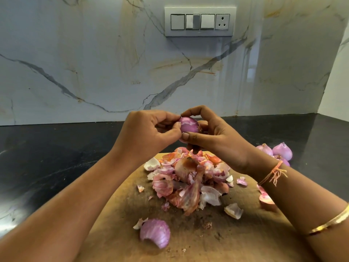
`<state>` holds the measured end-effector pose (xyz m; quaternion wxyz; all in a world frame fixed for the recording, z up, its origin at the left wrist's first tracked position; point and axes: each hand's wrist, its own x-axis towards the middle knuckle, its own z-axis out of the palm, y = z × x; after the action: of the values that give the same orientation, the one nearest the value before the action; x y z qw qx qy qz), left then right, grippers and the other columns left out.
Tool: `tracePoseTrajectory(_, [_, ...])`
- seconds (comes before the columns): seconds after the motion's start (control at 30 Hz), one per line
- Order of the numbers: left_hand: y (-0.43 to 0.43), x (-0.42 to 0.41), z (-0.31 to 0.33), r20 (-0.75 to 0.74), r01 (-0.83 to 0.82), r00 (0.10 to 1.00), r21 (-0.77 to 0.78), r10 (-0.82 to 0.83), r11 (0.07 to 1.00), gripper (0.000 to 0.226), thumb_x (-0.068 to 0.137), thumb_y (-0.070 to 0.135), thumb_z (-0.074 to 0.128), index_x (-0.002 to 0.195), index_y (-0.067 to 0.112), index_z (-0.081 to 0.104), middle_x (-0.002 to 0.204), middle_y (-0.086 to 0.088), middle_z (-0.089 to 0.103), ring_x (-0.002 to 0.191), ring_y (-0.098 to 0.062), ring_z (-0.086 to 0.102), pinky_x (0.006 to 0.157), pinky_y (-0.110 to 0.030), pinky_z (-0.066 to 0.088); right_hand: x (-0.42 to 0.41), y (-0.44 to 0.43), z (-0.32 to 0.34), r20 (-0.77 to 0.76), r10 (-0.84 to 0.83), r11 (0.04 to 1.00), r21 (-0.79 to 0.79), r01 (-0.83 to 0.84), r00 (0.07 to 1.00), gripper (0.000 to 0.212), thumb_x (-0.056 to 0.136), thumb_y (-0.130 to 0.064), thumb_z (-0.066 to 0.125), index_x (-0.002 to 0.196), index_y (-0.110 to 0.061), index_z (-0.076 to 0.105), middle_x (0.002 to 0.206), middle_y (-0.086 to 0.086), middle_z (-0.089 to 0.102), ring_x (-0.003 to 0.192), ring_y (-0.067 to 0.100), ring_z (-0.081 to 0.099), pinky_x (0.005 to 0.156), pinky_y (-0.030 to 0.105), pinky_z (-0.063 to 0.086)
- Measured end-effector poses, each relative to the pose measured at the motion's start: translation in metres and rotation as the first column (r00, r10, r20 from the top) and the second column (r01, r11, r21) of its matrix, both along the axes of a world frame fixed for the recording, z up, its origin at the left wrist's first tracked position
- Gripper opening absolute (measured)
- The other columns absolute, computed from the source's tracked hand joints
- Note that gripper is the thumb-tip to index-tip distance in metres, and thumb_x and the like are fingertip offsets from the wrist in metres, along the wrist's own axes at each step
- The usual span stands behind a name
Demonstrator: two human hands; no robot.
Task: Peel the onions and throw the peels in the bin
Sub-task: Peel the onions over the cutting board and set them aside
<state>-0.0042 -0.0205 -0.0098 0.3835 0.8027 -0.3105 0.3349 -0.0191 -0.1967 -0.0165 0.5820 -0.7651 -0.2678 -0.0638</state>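
My left grip (151, 129) and right grip (213, 135) clamp the red onion (188, 125) above the chopping board (245, 233); slick flesh may slip, dropping it onto the board's peel pile (188, 178).

Onion (189, 126) in left hand (149, 130), right hand (217, 138)

Two hands, a left hand (149, 133) and a right hand (213, 137), hold one onion (189, 126). Three spare onions (282, 151) sit nearby (the third mostly hidden by a wrist). One cutting board (236, 239), one heap of peels (188, 176), several loose scraps (156, 233). One wall panel (200, 33): three switches (177, 21), one socket (222, 21). One thread band (273, 172), one bangle (330, 222).
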Motion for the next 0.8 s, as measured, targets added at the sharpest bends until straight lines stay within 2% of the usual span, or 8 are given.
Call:
tracePoseTrajectory(0.17, [0.000,0.002,-0.002,0.080,-0.023,0.997,0.058,0.019,0.998,0.029,0.079,0.023,0.061,0.101,0.009,0.075,0.082,0.011,0.068,0.077,0.003,0.065,0.064,-0.006,0.051,-0.002,-0.001,0.001,-0.013,0.005,1.000,-0.026,-0.005,1.000,0.033,0.087,-0.013,0.065,0.116,-0.019,0.051,0.105,0.017,0.061,0.071,0.016,0.060,0.068,0.026,0.054])
tracePoseTrajectory(0.33, [0.004,0.005,-0.001,0.156,-0.077,0.985,0.030,0.071,0.997,0.018,0.081,0.017,0.061,0.089,0.011,0.076,0.072,0.006,0.069,0.075,-0.005,0.064,0.060,-0.015,0.052,-0.005,0.002,0.002,-0.013,0.044,0.999,-0.022,-0.044,0.999,0.032,0.085,-0.010,0.067,0.111,-0.021,0.052,0.106,0.017,0.061,0.076,0.017,0.061,0.072,0.030,0.056])
tracePoseTrajectory(0.47, [0.003,0.009,-0.004,0.073,-0.042,0.996,-0.050,0.045,0.998,0.013,0.085,0.017,0.063,0.089,0.022,0.074,0.072,0.011,0.070,0.071,-0.008,0.067,0.062,-0.025,0.056,-0.005,0.001,0.002,-0.064,0.066,0.997,0.046,-0.063,0.996,0.031,0.085,-0.009,0.065,0.110,-0.023,0.053,0.106,0.012,0.062,0.080,0.023,0.063,0.078,0.036,0.057])
tracePoseTrajectory(0.6, [0.002,0.010,-0.006,-0.040,0.001,0.999,-0.171,-0.008,0.985,0.013,0.088,0.021,0.060,0.085,0.030,0.069,0.077,0.012,0.071,0.069,-0.006,0.069,0.067,-0.031,0.059,-0.004,0.001,0.003,-0.110,0.093,0.990,0.119,-0.080,0.990,0.031,0.087,-0.006,0.062,0.111,-0.024,0.052,0.107,0.013,0.062,0.077,0.022,0.064,0.081,0.035,0.056])
tracePoseTrajectory(0.67, [0.001,0.007,-0.005,-0.080,0.056,0.994,-0.203,-0.074,0.978,0.010,0.086,0.028,0.059,0.085,0.031,0.069,0.079,0.010,0.072,0.070,-0.008,0.069,0.067,-0.029,0.059,-0.003,0.000,0.003,-0.113,0.072,0.991,0.125,-0.058,0.991,0.032,0.088,-0.006,0.061,0.112,-0.023,0.052,0.110,0.013,0.061,0.079,0.023,0.065,0.082,0.036,0.056])
tracePoseTrajectory(0.73, [0.000,0.003,-0.005,-0.108,0.104,0.986,-0.202,-0.128,0.974,0.015,0.080,0.035,0.060,0.089,0.028,0.070,0.082,0.010,0.072,0.074,-0.007,0.070,0.068,-0.021,0.057,-0.002,-0.001,0.003,-0.109,0.053,0.992,0.121,-0.040,0.993,0.032,0.088,-0.006,0.062,0.113,-0.023,0.052,0.114,0.012,0.059,0.082,0.024,0.066,0.084,0.038,0.056])
tracePoseTrajectory(0.8, [-0.002,0.002,-0.005,-0.110,0.108,0.986,-0.155,-0.125,0.982,0.015,0.079,0.028,0.067,0.094,0.025,0.069,0.085,0.013,0.071,0.077,-0.001,0.069,0.069,-0.012,0.053,-0.002,-0.001,0.003,-0.090,0.035,0.995,0.093,-0.026,0.995,0.032,0.088,-0.007,0.062,0.113,-0.023,0.052,0.117,0.013,0.057,0.084,0.024,0.066,0.083,0.037,0.057])
